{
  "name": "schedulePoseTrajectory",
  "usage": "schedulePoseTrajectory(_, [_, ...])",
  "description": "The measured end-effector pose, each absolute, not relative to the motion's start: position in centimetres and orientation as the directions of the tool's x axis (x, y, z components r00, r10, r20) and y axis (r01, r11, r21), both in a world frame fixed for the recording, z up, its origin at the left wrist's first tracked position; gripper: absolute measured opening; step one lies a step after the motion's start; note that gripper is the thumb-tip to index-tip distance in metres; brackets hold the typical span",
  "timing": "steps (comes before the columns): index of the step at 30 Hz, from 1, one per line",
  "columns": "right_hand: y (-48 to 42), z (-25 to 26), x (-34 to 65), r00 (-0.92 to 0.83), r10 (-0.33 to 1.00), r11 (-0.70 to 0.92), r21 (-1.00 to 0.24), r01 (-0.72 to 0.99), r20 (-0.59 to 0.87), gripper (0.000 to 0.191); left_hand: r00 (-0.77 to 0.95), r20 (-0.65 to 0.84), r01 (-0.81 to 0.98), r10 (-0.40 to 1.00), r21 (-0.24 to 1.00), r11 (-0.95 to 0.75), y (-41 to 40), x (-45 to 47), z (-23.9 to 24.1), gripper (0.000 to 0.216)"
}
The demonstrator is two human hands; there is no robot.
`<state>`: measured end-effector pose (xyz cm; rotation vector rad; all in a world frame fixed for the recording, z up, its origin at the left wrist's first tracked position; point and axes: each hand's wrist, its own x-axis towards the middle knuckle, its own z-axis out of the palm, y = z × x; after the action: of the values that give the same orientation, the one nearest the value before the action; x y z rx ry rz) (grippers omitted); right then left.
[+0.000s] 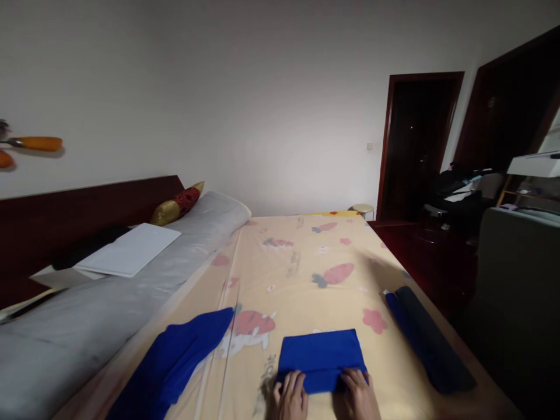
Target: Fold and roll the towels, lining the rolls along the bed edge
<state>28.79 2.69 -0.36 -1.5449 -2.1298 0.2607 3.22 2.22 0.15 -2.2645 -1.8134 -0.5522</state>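
I have both hands low in my view, at about six o'clock, resting on the near edge of a folded blue cloth (321, 357) that lies flat on the bed (306, 256). My left hand (291, 398) sits at the cloth's near left corner with the fingers laid close together and curled over the edge; my right hand (359, 395) does the same at the near right corner. Whether the fingers actually pinch a layer or only press down on it, I cannot tell, since the fingertips run into the fabric.

The cloth is a tidy rectangle, its far edge toward twelve o'clock. The risk I see is uneven handling: if one hand drags or lifts ahead of the other, the stacked layers could slide apart and the rectangle would skew. The sheet beneath looks soft and slightly rumpled, so pushing forward might bunch it and carry the cloth off line.

At about nine o'clock a loose blue cloth (175, 359) sprawls unfolded, near my left hand but apart from it; a wide sweep of my left arm could catch it. At about three o'clock a dark bundle (426, 341) lies close to the bed's right edge, well apart from my right hand; a knock there might send it onto the floor.
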Motion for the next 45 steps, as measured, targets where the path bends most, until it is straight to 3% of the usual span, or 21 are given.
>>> schedulePoseTrajectory(2, [1.9, -1.7, 28.8, -0.263, 0.928, 0.355, -0.408, 0.841, 0.265, 0.051, 0.163, 0.354, 0.975, 0.921, 0.083, -0.204, 1.0, 3.1, -0.7, 0.061])
schedulePoseTrajectory(5, [1.8, -2.1, 29.0, -0.245, 0.928, 0.345, -0.402, 0.848, 0.28, 0.048, 0.131, 0.254, 0.981, 0.958, 0.104, -0.161, 0.4, 2.8, -0.6, 0.073])
schedulePoseTrajectory(10, [3.4, 2.0, 28.1, -0.205, 0.963, 0.258, -0.383, 0.887, 0.174, 0.04, 0.123, 0.023, 0.977, 0.992, 0.173, -0.125, 2.3, 3.3, 3.0, 0.06])
schedulePoseTrajectory(17, [4.9, 4.4, 28.2, -0.214, 0.974, 0.225, -0.363, 0.904, 0.07, 0.034, 0.13, -0.083, 0.976, 0.988, 0.184, -0.113, 4.2, 3.7, 5.0, 0.049])
schedulePoseTrajectory(23, [3.4, 4.0, 24.3, -0.274, 0.959, 0.279, -0.434, 0.857, 0.075, 0.052, 0.208, -0.111, 0.964, 0.972, 0.193, -0.184, 3.3, 7.6, 4.5, 0.056])
schedulePoseTrajectory(26, [3.4, 4.1, 23.9, -0.316, 0.946, 0.313, -0.46, 0.831, 0.072, 0.046, 0.263, -0.131, 0.95, 0.956, 0.207, -0.233, 3.4, 8.1, 4.7, 0.055])
schedulePoseTrajectory(31, [4.5, 3.6, 29.3, -0.169, 0.985, 0.172, -0.434, 0.884, 0.047, 0.05, 0.096, -0.077, 0.989, 0.992, 0.116, -0.087, 3.3, 3.1, 5.3, 0.053])
schedulePoseTrajectory(34, [4.3, 3.2, 30.9, -0.092, 0.993, 0.113, -0.409, 0.906, 0.07, 0.047, -0.026, 0.055, 0.999, 0.998, 0.031, 0.024, 3.1, 1.2, 4.8, 0.049])
schedulePoseTrajectory(37, [3.6, 2.7, 28.9, -0.123, 0.981, 0.174, -0.394, 0.902, 0.151, 0.045, 0.039, 0.136, 0.995, 0.99, 0.087, -0.051, 3.1, 2.7, 3.9, 0.049])
schedulePoseTrajectory(41, [2.7, 1.3, 26.4, -0.256, 0.952, 0.303, -0.414, 0.858, 0.166, 0.044, 0.256, 0.098, 0.941, 0.962, 0.205, -0.271, 2.6, 5.3, 2.5, 0.048])
schedulePoseTrajectory(45, [1.9, -1.1, 29.2, -0.276, 0.95, 0.313, -0.434, 0.845, 0.148, 0.054, 0.137, 0.064, 0.971, 0.989, 0.187, -0.146, 0.8, 3.1, 1.1, 0.059])
